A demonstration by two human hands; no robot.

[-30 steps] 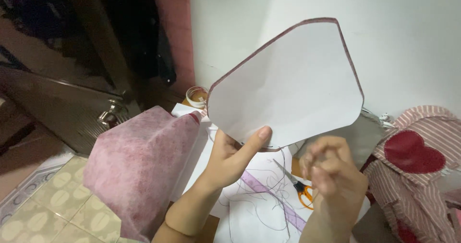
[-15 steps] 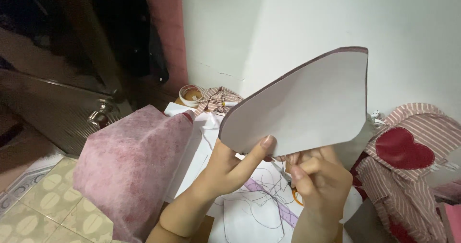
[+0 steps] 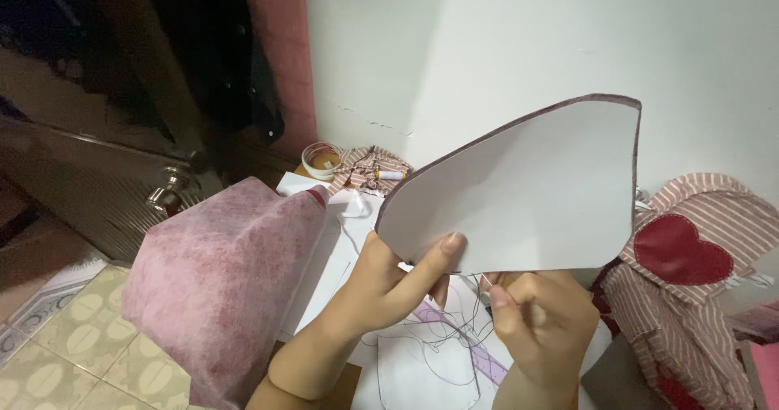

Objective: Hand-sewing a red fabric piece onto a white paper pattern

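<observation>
- A flat white cut-out piece point(image 3: 527, 187) with a dark red edge is held up in front of the white wall point(image 3: 487, 45); it is pinched at its lower left corner by the left hand point(image 3: 389, 284), with the thumb pressed on the near face and the fingers hidden behind.
- The right hand point(image 3: 540, 321) is closed just below the piece's lower edge, its fingertips drawn together on something thin; whether a needle or only thread point(image 3: 454, 329) is gripped cannot be told.
- Loose dark thread is seen trailing down between the two hands.
- Beneath the hands, white paper sheets point(image 3: 324, 256) with drawn outlines are spread.
- To the left of the left hand's grip, a pink box-shaped cloth bag point(image 3: 219, 280) is standing.
- To the right of the right hand, striped cloth with a red heart point(image 3: 682, 252) is piled.
- Beyond the grip, near the wall, a roll of tape point(image 3: 322, 160) is lying.
</observation>
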